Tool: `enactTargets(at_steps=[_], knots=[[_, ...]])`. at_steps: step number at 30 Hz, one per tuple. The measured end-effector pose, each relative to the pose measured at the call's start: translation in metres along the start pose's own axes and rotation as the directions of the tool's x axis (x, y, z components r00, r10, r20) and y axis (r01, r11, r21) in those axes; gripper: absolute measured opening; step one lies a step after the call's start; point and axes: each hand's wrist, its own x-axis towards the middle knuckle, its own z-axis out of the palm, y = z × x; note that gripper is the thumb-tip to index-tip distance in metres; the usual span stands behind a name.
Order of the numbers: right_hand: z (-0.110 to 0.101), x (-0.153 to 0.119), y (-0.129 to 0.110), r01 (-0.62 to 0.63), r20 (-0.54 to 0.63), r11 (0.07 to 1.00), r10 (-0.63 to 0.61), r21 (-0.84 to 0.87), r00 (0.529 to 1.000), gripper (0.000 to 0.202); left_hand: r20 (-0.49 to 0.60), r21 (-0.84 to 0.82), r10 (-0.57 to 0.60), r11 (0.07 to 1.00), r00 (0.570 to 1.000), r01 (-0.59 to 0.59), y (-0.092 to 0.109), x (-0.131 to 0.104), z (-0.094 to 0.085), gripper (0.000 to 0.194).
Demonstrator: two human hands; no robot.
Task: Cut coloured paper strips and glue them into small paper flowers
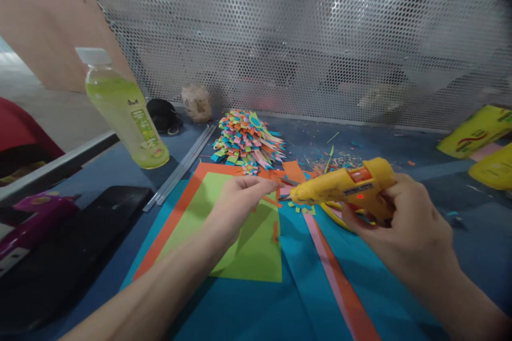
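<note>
My right hand (412,224) is wrapped round the handle of a yellow glue gun (340,186), which has a red light on its side and its nozzle pointing left. Close to that nozzle, the fingertips of my left hand (248,192) pinch a small orange paper strip (273,175), mostly hidden by the fingers. Below lie a green paper sheet (256,256), an orange sheet (160,245) and blue paper (240,309). Yellow-handled scissors (336,217) lie partly behind the glue gun. Beyond my left hand sits a heap of colourful fringed paper pieces (248,138), with a small paper flower (250,168) in front.
On the left stand a drink bottle (128,117), clear glue sticks (180,168), a black phone-like slab (88,245) and a purple object (44,218). Pink and orange strips (332,272) cross the blue paper. Yellow packets (476,133) lie right. A perforated metal panel (300,37) closes the back.
</note>
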Motion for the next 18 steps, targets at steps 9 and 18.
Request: enactTargets(at_steps=[9,18], knots=[[0.0024,0.0002,0.0014,0.114,-0.027,0.99,-0.116,-0.084,0.993,0.018,-0.011,0.004,-0.006,1.0,1.0,0.006,0.0026,-0.0005,0.0003,0.018],[0.0058,0.0013,0.0049,0.276,-0.12,0.954,-0.289,-0.113,0.95,0.013,-0.005,0.003,-0.018,1.0,1.0,0.018,0.001,0.0003,-0.0001,0.018]])
